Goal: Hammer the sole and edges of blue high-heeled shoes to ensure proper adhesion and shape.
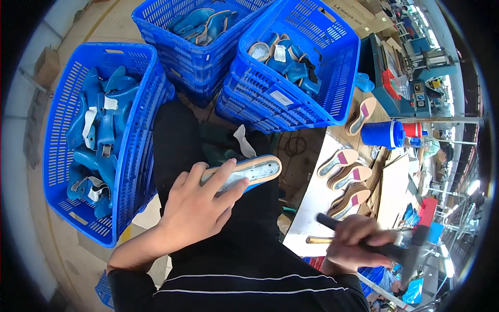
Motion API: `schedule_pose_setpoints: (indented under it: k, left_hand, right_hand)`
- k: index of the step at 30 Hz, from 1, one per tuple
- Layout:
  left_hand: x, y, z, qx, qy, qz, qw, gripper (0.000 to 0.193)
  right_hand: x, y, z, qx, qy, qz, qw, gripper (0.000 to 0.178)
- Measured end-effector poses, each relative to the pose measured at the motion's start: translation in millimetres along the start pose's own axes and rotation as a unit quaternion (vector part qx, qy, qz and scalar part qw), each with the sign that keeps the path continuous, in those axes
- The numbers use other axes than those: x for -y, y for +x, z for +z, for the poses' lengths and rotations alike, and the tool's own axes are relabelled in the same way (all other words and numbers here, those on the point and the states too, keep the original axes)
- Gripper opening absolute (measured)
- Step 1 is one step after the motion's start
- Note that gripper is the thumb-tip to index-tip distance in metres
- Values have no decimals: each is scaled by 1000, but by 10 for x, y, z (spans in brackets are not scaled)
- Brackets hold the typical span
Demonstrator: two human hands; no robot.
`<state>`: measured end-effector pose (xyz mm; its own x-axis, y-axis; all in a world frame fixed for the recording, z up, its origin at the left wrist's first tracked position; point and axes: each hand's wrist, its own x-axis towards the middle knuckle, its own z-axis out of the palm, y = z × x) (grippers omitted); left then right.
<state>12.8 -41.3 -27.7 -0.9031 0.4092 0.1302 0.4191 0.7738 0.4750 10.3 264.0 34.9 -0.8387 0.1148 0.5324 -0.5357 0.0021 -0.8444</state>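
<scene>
My left hand (195, 210) grips a blue shoe last (267, 169) over my lap, its bottom turned up. A tan-edged insole lies on that bottom, with a grey metal-looking plate and dark holes showing. A strip of white paper (243, 139) sticks up beside the last. My right hand (358, 242) is closed around the dark handle of a hammer (328, 222), held off to the right, apart from the last. The hammer's head is smeared by motion. Below this hand, a wooden handle (318, 240) lies on the white table (305, 221).
A blue crate (112, 231) of blue lasts stands at my left. Two stacks of blue crates, a left stack (179, 60) and a right stack (275, 99), stand ahead. Several insoles (351, 177) lie stacked on the table, near a blue jug (382, 134) and a red container (412, 130).
</scene>
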Motion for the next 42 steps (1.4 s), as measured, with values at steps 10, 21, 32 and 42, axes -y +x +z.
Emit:
schedule_pose_setpoints:
  k: [10, 21, 32, 42]
  left_hand:
    - [47, -20, -11, -19, -17, -14, 1000, 83]
    - [180, -275, 0, -100, 21, -196, 975, 90]
    - [373, -192, 115, -191, 23, -177, 965, 65]
    - [309, -203, 181, -233, 8, -165, 958, 70]
  right_hand:
    - [-396, -553, -126, 277, -369, 362, 810, 27]
    - [-957, -992, -674, -17, -325, 395, 859, 42]
    - [-1189, -1949, -1907, 128, -687, 229, 678, 29]
    - [-1211, -779, -571, 38, -358, 273, 892, 34]
